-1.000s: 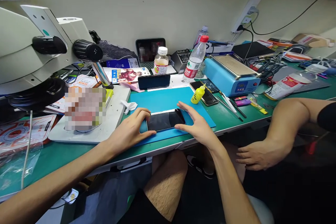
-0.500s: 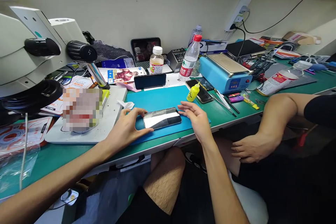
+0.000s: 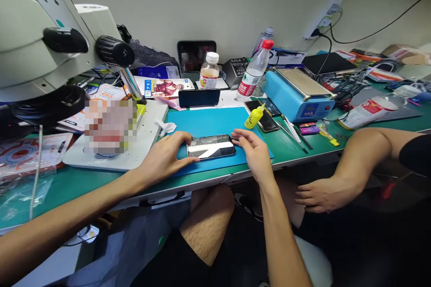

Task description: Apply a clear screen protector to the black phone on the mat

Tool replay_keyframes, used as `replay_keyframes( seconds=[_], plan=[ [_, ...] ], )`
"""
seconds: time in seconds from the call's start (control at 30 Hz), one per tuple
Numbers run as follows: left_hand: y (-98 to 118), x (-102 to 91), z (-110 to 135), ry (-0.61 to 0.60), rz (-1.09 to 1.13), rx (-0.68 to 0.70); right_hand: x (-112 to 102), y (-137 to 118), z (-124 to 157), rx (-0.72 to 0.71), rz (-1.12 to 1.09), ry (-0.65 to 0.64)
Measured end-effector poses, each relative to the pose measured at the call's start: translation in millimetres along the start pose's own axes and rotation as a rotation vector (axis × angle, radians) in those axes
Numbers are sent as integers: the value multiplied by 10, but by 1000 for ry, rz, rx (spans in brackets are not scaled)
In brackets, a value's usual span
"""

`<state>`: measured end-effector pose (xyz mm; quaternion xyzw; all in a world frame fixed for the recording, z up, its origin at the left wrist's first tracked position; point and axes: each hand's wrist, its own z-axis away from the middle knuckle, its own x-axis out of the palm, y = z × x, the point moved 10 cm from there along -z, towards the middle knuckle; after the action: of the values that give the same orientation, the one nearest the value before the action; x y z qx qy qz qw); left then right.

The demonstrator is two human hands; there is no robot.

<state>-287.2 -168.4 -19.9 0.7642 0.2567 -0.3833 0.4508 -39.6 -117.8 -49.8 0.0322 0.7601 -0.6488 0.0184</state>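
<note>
A smartphone point(image 3: 211, 148) with a shiny, reflecting screen lies face up on the blue mat point(image 3: 208, 119). My left hand point(image 3: 170, 150) grips its left end, the thumb along the near edge and the fingers at the far corner. Close by the phone's right end is my right hand point(image 3: 253, 150), its fingers stretched out and slightly bent; whether they touch the phone is hard to tell. A yellow squeeze bottle point(image 3: 254, 117) leans just beyond the right hand. Crumpled white tissue point(image 3: 165, 128) rests at the mat's left.
A microscope point(image 3: 67, 54) on a pale base stands left. Behind the mat are a propped dark phone point(image 3: 199, 97), a juice bottle point(image 3: 209, 71) and a red-capped bottle point(image 3: 254, 71). A blue heating device point(image 3: 299, 94) and tweezers stand right. Another person's arm point(image 3: 357, 166) is at the right.
The view has shifted slightly, so the bench items appear farther right. My left hand keeps its hold on the phone, and my right hand stays by its right end.
</note>
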Motion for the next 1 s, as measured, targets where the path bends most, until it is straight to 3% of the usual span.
replay_keyframes(
  seconds=[0.17,0.27,0.33,0.5,0.63,0.83,1.0],
  plan=[
    [-34,21,15,4,-15,-13,-106,-18,-19,24,-167,55],
    [-25,16,12,6,-22,2,-119,-36,-44,58,-367,16],
    [-32,17,8,-1,-30,1,-79,-34,-48,81,-382,-22],
    [-50,18,2,-6,-28,-10,18,-38,-9,40,-33,-29],
    [-42,6,3,16,-2,-12,146,-12,42,38,247,-163],
    [-34,3,-5,27,12,-17,185,-62,74,-5,385,-286],
    [-24,15,-16,23,1,19,196,-89,58,-46,444,-291]
  ],
)
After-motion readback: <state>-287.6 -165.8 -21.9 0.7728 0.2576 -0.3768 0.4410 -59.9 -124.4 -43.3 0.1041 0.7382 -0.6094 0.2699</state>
